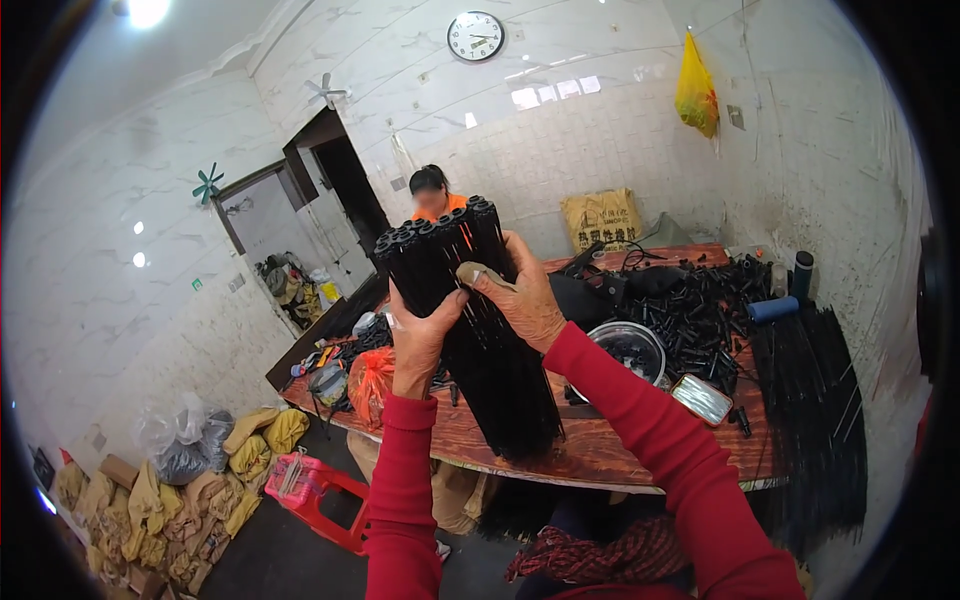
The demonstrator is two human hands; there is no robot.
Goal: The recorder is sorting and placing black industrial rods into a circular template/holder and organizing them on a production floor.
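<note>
Head view, frame centre: bundle of black rods (480,330), upright on counter (600,450), grasped by left hand (420,335) and right hand (520,300). Step: apparently squaring the rod ends. Next move needs a firm two-handed grip.

Small workshop: parts-strewn bench (600,455), stacked sacks (180,510).

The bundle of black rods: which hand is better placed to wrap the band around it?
The right hand, probably: its fingers already pinch the tan band, while the left hand only grips the bundle of black rods.
</note>
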